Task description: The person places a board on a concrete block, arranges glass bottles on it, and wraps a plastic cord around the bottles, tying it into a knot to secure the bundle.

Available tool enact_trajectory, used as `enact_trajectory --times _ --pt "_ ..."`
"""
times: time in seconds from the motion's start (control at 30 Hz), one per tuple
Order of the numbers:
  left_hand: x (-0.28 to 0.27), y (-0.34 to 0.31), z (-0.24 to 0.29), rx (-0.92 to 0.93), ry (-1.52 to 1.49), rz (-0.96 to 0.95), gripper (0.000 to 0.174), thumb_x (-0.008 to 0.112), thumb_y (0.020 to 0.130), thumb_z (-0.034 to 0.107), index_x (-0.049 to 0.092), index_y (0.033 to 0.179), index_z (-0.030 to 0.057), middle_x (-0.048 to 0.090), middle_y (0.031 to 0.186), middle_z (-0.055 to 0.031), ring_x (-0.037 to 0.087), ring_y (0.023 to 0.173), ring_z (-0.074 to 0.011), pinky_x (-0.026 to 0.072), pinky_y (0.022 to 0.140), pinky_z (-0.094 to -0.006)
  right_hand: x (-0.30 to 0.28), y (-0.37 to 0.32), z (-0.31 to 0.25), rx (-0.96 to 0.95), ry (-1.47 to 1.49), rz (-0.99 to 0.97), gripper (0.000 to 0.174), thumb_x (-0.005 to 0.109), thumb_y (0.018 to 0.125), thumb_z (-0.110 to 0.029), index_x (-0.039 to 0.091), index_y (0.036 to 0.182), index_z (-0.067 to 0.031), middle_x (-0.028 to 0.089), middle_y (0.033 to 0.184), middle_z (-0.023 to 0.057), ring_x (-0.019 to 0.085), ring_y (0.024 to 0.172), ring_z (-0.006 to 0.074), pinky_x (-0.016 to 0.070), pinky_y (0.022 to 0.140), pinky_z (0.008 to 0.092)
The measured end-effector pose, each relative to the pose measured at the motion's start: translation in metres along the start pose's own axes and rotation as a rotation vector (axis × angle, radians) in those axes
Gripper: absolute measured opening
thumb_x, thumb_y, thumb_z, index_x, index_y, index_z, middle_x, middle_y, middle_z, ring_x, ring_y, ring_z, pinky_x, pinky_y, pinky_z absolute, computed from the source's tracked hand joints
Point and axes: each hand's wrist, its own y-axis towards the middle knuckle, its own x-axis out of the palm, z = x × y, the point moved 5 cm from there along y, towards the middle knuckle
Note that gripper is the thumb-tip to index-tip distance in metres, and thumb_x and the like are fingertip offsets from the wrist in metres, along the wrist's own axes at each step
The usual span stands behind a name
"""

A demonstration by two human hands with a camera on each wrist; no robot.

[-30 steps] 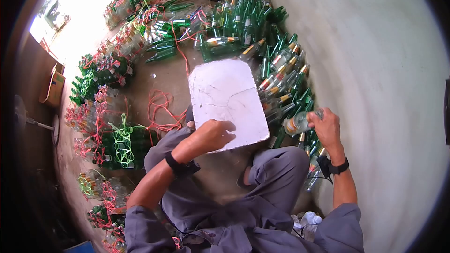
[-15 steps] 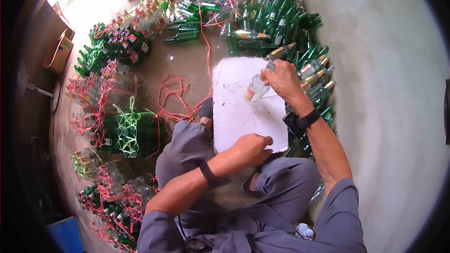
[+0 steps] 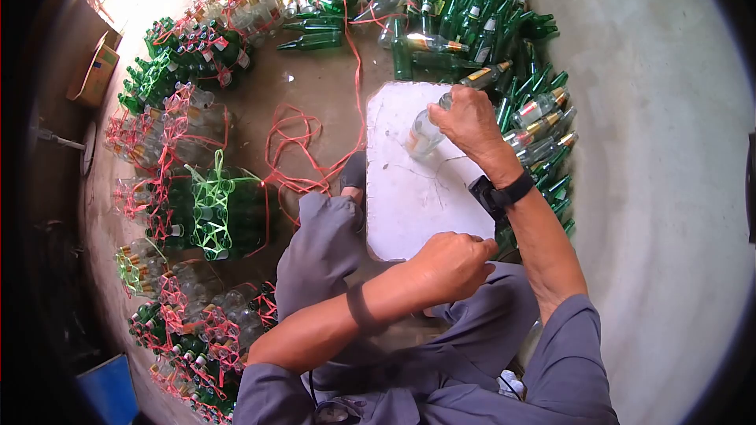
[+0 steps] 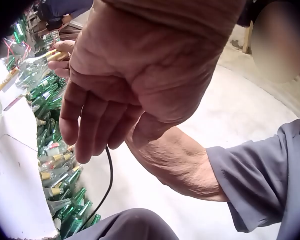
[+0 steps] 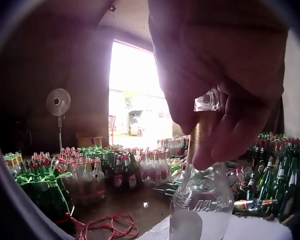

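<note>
The right hand (image 3: 471,122) grips a clear glass bottle (image 3: 426,135) by its neck, over the far part of a white board (image 3: 402,212). In the right wrist view the fingers and thumb pinch the neck of the bottle (image 5: 201,205), which stands upright. Above the board's near right corner is the left hand (image 3: 453,266), holding nothing. Its fingers look loosely bent in the left wrist view, where the hand (image 4: 140,75) hangs beside the board (image 4: 15,165).
Green and clear bottles (image 3: 539,110) lie piled between board and wall (image 3: 654,189). Bundles of bottles tied with string (image 3: 213,212) line the left side. Red string (image 3: 295,145) lies loose on the floor. A fan (image 5: 58,102) stands at the back.
The right hand has brought the clear bottle from the right side to over the board. The left hand has shifted toward the board's near right corner, and the head view has turned.
</note>
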Motion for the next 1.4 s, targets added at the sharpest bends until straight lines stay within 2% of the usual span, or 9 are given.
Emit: enact_trajectory --times 0.47,0.57,0.63,0.87,1.1,1.17,1.23,1.3,1.4 --pt "-0.002 0.011 -0.001 -0.029 0.048 -0.013 0.027 0.065 0.088 0.018 0.067 0.107 -0.0012 0.071 0.092 -0.0216 0.068 0.086 -0.0388 0.0543 0.076 -0.0462 0.010 0.009 0.015 -0.042 0.097 0.115 0.034 0.072 0.082 -0.023 0.060 0.075 0.0071 0.063 0.062 0.0237 0.067 0.056 0.0362 0.0532 0.059 0.0420" --pt "-0.001 0.013 0.002 -0.021 0.055 -0.004 0.027 0.066 0.087 0.017 0.067 0.107 -0.0016 0.070 0.091 -0.0221 0.068 0.085 -0.0391 0.0543 0.075 -0.0462 0.013 0.003 0.020 -0.208 -0.086 0.137 0.034 0.073 0.082 -0.025 0.061 0.077 0.0066 0.066 0.070 0.0237 0.069 0.062 0.0336 0.0541 0.061 0.0398" --pt "-0.002 0.014 0.004 -0.011 0.055 0.006 0.028 0.067 0.087 0.017 0.066 0.107 -0.0019 0.070 0.090 -0.0224 0.068 0.085 -0.0392 0.0543 0.075 -0.0463 0.008 -0.001 0.027 0.091 0.209 0.023 0.035 0.074 0.082 -0.027 0.065 0.084 0.0068 0.069 0.080 0.0228 0.072 0.074 0.0311 0.0551 0.067 0.0381" --pt "0.002 0.017 0.006 -0.005 -0.019 0.024 0.029 0.070 0.084 0.018 0.068 0.108 0.0007 0.070 0.087 -0.0227 0.069 0.083 -0.0397 0.0547 0.074 -0.0456 -0.021 -0.039 0.061 0.076 0.192 -0.121 0.047 0.071 0.084 -0.034 0.068 0.106 0.0079 0.071 0.091 0.0231 0.071 0.082 0.0304 0.0548 0.074 0.0372" --pt "0.053 0.010 0.028 0.203 -0.061 -0.154 0.045 0.074 0.081 0.020 0.060 0.120 0.0002 0.065 0.119 -0.0224 0.064 0.104 -0.0390 0.0525 0.088 -0.0438 -0.053 -0.211 0.207 0.539 0.162 -0.235 0.034 0.065 0.087 -0.027 0.065 0.087 0.0071 0.069 0.077 0.0180 0.067 0.060 0.0289 0.0530 0.064 0.0385" --pt "0.068 0.005 0.034 0.252 -0.083 -0.089 0.055 0.075 0.081 0.019 0.054 0.129 0.0016 0.061 0.126 -0.0218 0.062 0.107 -0.0404 0.0519 0.091 -0.0441 -0.059 -0.287 0.244 0.650 0.048 -0.243 0.033 0.063 0.084 -0.028 0.066 0.082 0.0049 0.063 0.075 0.0258 0.062 0.076 0.0456 0.0499 0.072 0.0507" --pt "0.080 0.004 0.028 0.195 -0.124 -0.128 0.060 0.076 0.081 0.019 0.051 0.132 0.0023 0.060 0.128 -0.0221 0.062 0.109 -0.0407 0.0514 0.092 -0.0442 -0.036 -0.382 0.301 0.528 -0.146 -0.418 0.034 0.064 0.082 -0.029 0.066 0.081 0.0051 0.064 0.077 0.0266 0.064 0.078 0.0452 0.0501 0.073 0.0513" --pt "0.089 0.004 0.026 0.133 -0.156 -0.164 0.064 0.077 0.081 0.019 0.049 0.136 0.0030 0.059 0.130 -0.0223 0.061 0.111 -0.0411 0.0509 0.093 -0.0444 -0.049 -0.459 0.303 1.009 -0.035 -0.327 0.032 0.066 0.081 -0.028 0.068 0.080 0.0037 0.065 0.079 0.0269 0.066 0.081 0.0440 0.0509 0.075 0.0515" --pt "0.094 0.008 0.028 0.116 -0.141 -0.176 0.069 0.079 0.080 0.023 0.047 0.139 0.0042 0.059 0.131 -0.0217 0.059 0.114 -0.0407 0.0502 0.094 -0.0437 -0.038 -0.543 0.314 1.224 0.071 -0.317 0.030 0.068 0.080 -0.026 0.070 0.087 0.0030 0.068 0.088 0.0271 0.067 0.090 0.0431 0.0524 0.079 0.0497"
